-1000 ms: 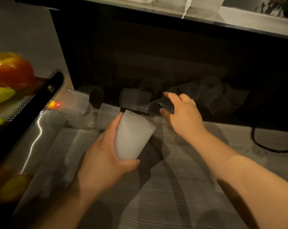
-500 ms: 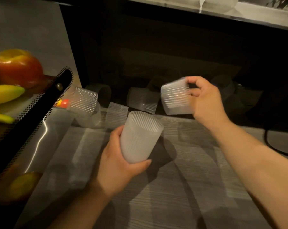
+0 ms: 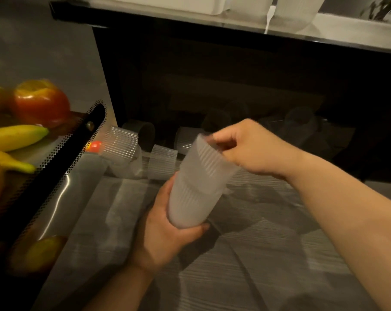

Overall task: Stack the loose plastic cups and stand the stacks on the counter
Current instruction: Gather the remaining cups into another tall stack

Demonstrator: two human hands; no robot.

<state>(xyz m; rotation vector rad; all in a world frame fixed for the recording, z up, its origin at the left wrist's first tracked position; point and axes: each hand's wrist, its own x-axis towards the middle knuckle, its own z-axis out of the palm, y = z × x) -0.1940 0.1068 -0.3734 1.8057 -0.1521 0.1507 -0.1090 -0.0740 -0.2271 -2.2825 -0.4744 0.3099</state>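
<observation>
1. Left hand [image 3: 165, 230] wraps the lower part of the stack [image 3: 190, 205], held off the table [image 3: 246, 265] and tilted so its mouth faces the other hand.
2. Right hand [image 3: 246, 149] pinches the rim of the top cup [image 3: 209, 162] between fingertips, which keeps the fingers clear of the nesting walls; the cup sits partly inside the stack, seemingly not yet fully seated.
3. Loose cups [image 3: 163, 162] lie on their sides at the table's far edge, near the dark back panel; others behind are dim and hard to count.
4. Fruit basket [image 3: 62, 158] with a banana [image 3: 14, 136] and an apple [image 3: 40, 104] stands at left, apart from the work.
</observation>
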